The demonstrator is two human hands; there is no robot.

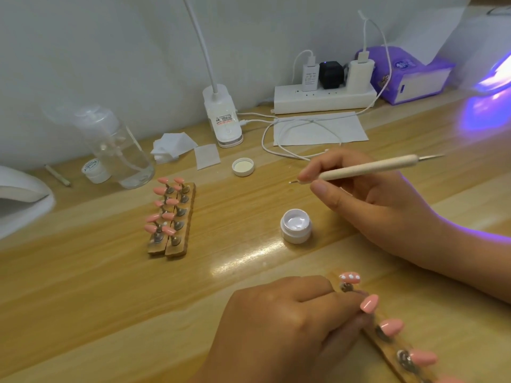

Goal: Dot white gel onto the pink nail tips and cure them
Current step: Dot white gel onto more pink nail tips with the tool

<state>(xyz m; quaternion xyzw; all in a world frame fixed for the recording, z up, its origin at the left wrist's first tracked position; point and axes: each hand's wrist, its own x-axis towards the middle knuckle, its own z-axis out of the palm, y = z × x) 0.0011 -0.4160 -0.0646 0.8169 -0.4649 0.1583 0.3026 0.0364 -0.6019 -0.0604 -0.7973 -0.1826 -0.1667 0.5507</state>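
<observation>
My right hand (367, 200) pinches a cream dotting pen (367, 167), its fine tip pointing left above the table, up and right of the open white gel jar (296, 225). My left hand (287, 324) grips a wooden holder strip (387, 344) at the near edge. Several pink nail tips stand on it. The farthest tip (350, 278) carries three white dots; the neighbouring tip (369, 303) is plain pink. Two more wooden holders (171, 217) with several plain pink tips lie at centre left.
The jar's lid (243, 166) lies behind. A lit UV lamp (495, 76) glows purple at far right. A second white lamp (19, 200) sits at the left edge. A clear pump bottle (116, 147), small jar (95, 170), wipes (172, 146), clip lamp base (224, 117), power strip (325, 98) and cables stand along the back.
</observation>
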